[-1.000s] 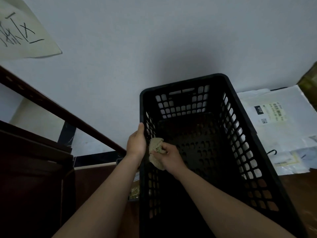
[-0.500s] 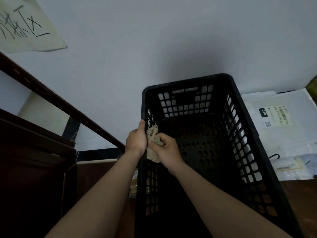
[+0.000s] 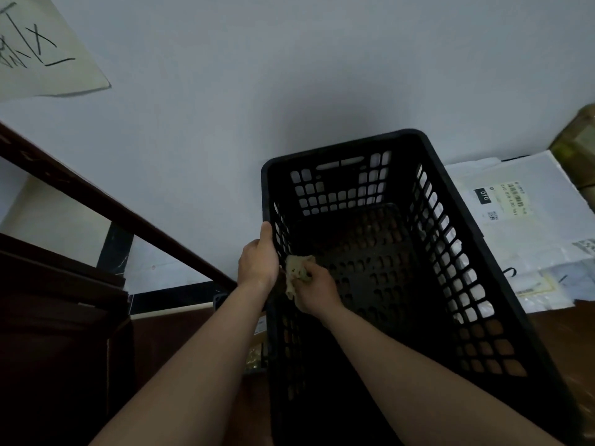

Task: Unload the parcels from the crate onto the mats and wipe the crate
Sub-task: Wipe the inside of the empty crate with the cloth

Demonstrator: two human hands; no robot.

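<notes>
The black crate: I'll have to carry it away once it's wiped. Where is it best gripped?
Probably by the handle slot cut high in the far end wall of the crate, fingers hooked in from outside, under the rim. The walls are tall open lattice, so the slot gives a firm hold; the near end is hidden.

Where my left hand (image 3: 257, 262) grips the crate (image 3: 341, 147) wall, I cannot see its fingers, only thumb and back. Much of the cloth (image 3: 296, 267) is buried inside my right hand (image 3: 315, 291). The crate's near end runs off the bottom edge, and the white parcel (image 3: 531, 243) label's print is too small to read.
</notes>
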